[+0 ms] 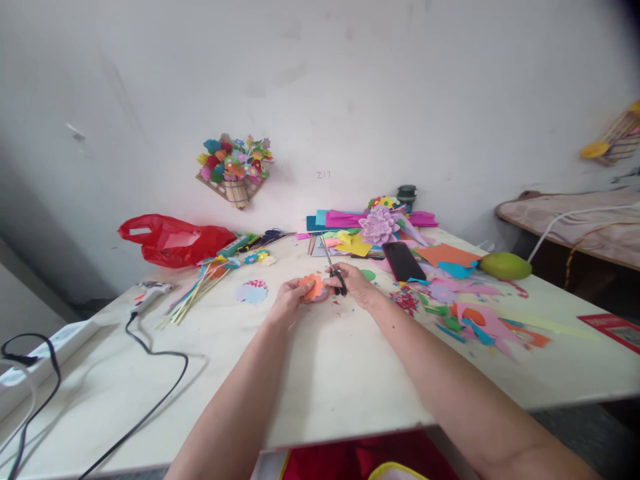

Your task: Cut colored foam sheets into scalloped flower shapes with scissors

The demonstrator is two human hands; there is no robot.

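Observation:
My left hand [289,299] pinches an orange scalloped flower cutout [314,288] above the middle of the table. Close beside it, my right hand [353,283] grips a pair of scissors [329,257] by the dark handles. The blades point up and away from me; whether they are parted I cannot tell. Small colored snippets lie on the table under the hands. A pale blue and pink scalloped cutout [253,292] rests left of my left hand. Right of my right hand sits a pile of red bits [405,300], with a black phone [403,261] farther back.
A red plastic bag [175,240] and thin sticks [200,293] lie at left. A glue gun [150,298] trails a black cord toward me, near a white power strip [50,350]. Foam scraps [493,320] and a green oval object [505,265] occupy the right. A lilac flower [379,225] stands at back.

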